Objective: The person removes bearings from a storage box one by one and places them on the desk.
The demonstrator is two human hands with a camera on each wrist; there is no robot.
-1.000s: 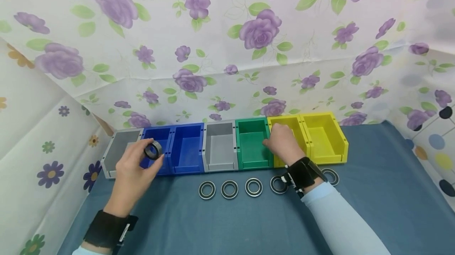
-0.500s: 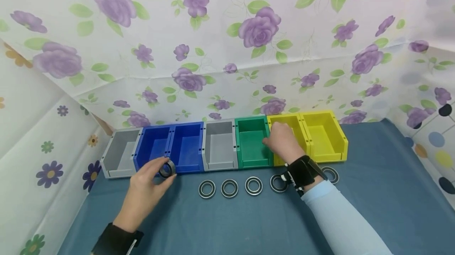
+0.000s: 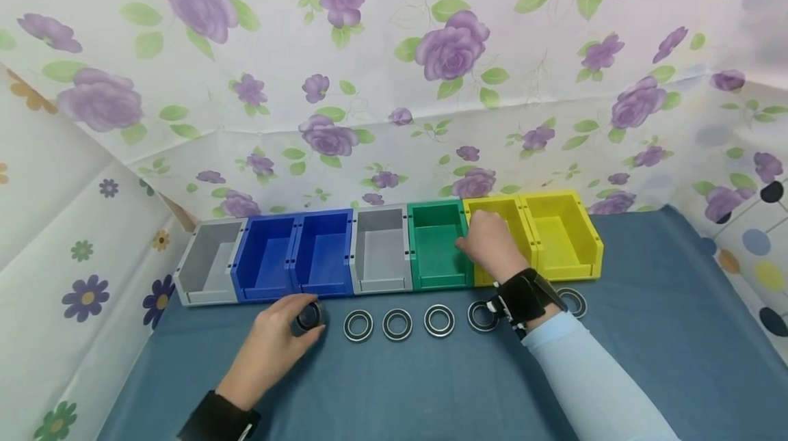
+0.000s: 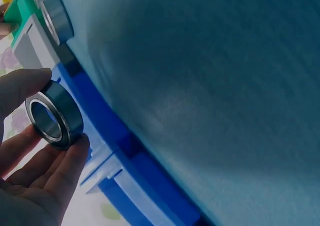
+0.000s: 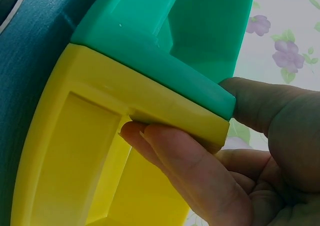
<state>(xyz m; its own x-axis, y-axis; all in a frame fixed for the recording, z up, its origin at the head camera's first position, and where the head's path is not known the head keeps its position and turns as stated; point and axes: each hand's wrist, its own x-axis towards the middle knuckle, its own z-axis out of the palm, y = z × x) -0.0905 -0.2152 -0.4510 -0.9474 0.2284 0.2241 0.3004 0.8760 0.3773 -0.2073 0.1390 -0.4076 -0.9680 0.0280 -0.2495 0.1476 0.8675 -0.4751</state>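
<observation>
My left hand (image 3: 273,344) pinches a ball bearing (image 4: 56,115) between thumb and fingertips, low at the front of the blue bins (image 3: 323,253). In the left wrist view its ring face is turned toward the palm. My right hand (image 3: 490,243) grips the adjoining side walls of the green bin (image 3: 438,239) and the left yellow bin (image 5: 95,136). Its thumb lies on the green side and the fingers on the yellow side. To the right of the held bearing, more bearings lie flat in a row, among them one bearing (image 3: 358,326) closest to it.
Grey bins (image 3: 380,253) stand in the same row, one at the left end and one mid-row. A second yellow bin (image 3: 561,239) closes the right end. The blue cloth (image 3: 394,393) covers the table, with a flowered sheet (image 3: 394,85) hanging behind. My right forearm partly covers two bearings.
The left hand has carried the bearing rightward and down, from over the left blue bin to the cloth in front of the bins. The right hand has stayed on the bin walls.
</observation>
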